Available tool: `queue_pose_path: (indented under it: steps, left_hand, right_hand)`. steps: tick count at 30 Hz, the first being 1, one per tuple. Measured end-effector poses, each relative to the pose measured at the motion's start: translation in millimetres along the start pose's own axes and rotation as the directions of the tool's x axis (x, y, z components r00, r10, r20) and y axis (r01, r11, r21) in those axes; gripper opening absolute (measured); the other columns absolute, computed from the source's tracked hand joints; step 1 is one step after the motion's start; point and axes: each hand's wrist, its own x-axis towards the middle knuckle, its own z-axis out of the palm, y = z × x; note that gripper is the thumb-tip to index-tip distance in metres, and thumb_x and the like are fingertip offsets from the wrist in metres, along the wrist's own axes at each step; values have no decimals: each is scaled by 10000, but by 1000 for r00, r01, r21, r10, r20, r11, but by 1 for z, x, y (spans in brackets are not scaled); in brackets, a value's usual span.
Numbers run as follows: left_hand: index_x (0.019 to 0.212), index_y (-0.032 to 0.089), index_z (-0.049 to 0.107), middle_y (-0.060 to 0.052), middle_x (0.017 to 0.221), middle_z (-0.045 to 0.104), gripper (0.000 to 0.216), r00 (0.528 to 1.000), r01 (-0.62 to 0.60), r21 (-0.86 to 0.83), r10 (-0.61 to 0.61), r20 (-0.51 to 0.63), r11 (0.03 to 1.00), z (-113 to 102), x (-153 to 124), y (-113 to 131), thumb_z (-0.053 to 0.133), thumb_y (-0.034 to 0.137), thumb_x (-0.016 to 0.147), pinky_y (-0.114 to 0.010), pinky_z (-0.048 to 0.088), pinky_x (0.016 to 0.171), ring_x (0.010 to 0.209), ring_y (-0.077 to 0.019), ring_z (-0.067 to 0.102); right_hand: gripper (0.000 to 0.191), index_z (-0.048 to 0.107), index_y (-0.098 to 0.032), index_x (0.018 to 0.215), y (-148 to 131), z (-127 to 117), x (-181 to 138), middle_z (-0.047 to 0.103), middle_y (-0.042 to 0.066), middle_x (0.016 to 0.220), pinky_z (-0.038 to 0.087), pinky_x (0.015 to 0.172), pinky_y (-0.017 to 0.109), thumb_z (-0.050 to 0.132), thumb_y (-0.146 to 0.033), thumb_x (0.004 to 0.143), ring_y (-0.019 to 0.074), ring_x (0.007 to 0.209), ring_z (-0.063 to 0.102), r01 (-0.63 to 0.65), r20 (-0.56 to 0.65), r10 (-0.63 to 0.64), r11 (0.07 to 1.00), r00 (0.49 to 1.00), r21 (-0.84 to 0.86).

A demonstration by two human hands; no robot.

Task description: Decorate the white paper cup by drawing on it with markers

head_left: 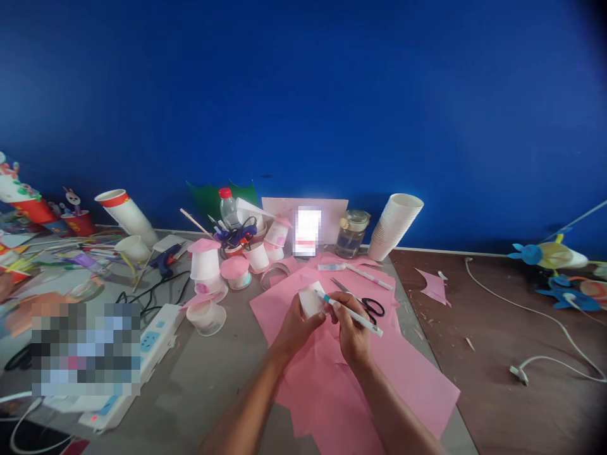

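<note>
Left hand (303, 323) is holding white piece (310, 299) above pink paper (412, 382), probably bracing it against pen (366, 323). Right hand (353, 338) is gripping pen near its front, apparently for fine control; tip is overlapping piece, contact unclear. Scissors (362, 301) are lying just beyond right hand, crowding that side. Bright screen (308, 227) is standing behind, likely for easy viewing; jar (351, 237) and cup stack (396, 224) are sitting to its right. Pink-topped cups (205, 264) are crowding table (203, 392) on left.

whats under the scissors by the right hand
Pink paper lies under the scissors. The right hand hides part of them, and whatever the paper covers cannot be seen.
</note>
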Motion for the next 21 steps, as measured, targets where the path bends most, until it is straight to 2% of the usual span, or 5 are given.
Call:
queue_pose_path:
  steps: [21]
  left_hand:
    - [1101,165,540,-71,1044,637,567,1000,0,35,0,-1,999,0,0,0,773,494,702,-358,475,839,1007,-262,587]
  right_hand:
    - [173,658,-214,858,1,0,0,607,-3,665,432,507,263,557,-354,858,135,547,513,1,-3,-1,1000,1000,-26]
